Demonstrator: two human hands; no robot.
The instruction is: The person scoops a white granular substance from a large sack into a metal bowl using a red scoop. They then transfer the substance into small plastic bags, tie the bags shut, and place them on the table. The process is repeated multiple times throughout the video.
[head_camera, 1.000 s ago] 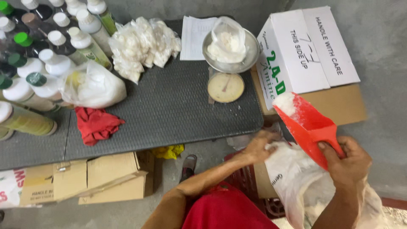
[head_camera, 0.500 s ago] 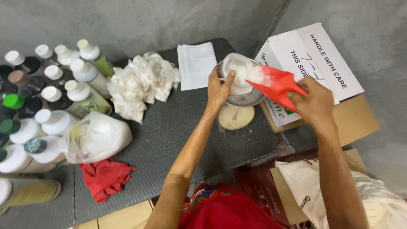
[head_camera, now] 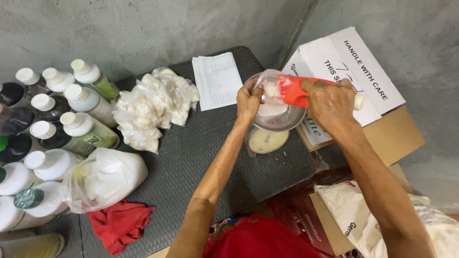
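Both forearms reach up from the bottom of the frame toward the upper right, where a metal bowl (head_camera: 282,119) sits on a small scale (head_camera: 267,141) at the right edge of the dark textured table (head_camera: 201,157). The right hand (head_camera: 332,102) is clamped around the handle of a red scoop (head_camera: 292,90), knuckles up, wrist bent so that the scoop tips leftward over the bowl with white powder at its mouth. The left hand (head_camera: 248,101) has its fingers closed on the rim of a thin clear bag (head_camera: 264,85) held over the bowl, right against the scoop's mouth. White powder lies in the bowl below. Just right of the bowl stands a white cardboard box (head_camera: 354,62). Left of centre lies a heap of filled plastic packets (head_camera: 148,105), and capped bottles (head_camera: 71,119) crowd the left edge.
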